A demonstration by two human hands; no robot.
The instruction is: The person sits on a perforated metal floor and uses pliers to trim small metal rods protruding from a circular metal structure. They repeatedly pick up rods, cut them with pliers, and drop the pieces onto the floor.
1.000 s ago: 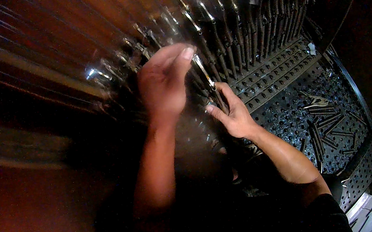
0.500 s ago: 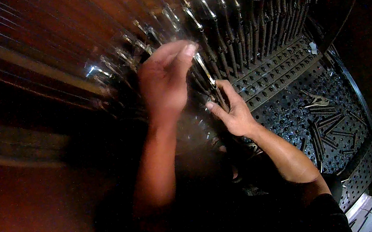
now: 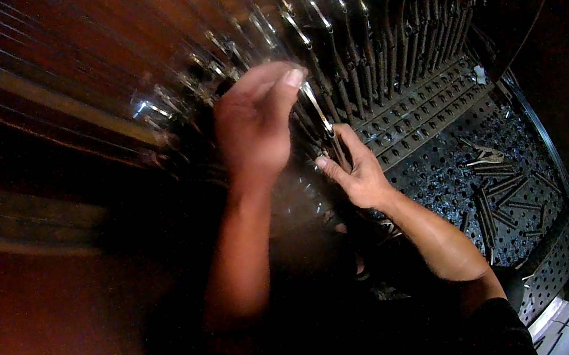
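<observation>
My left hand [image 3: 253, 126], slightly blurred, is closed with its thumb and fingertips at the upper end of a narrow shiny metal link [image 3: 316, 103]. Below, a dark slim rod [image 3: 339, 152] hangs from that link, and my right hand [image 3: 362, 179] grips it between thumb and fingers. A long row of similar dark rods [image 3: 394, 46] hangs beyond my hands, each under a shiny clip [image 3: 295, 25] on a thin wire. The left hand's palm side hides part of the row behind it.
To the right lies a dark perforated metal plate [image 3: 444, 188], strewn with dark strips [image 3: 504, 197] and a pale slender piece [image 3: 484, 157]. Studded bars [image 3: 423, 105] run along its far edge. A brown curved surface [image 3: 61, 327] fills the left. Thin dark cables [image 3: 544, 134] follow the right edge.
My left hand has shifted very slightly to the right at the top of the link. The right hand stays on the rod in nearly the same place.
</observation>
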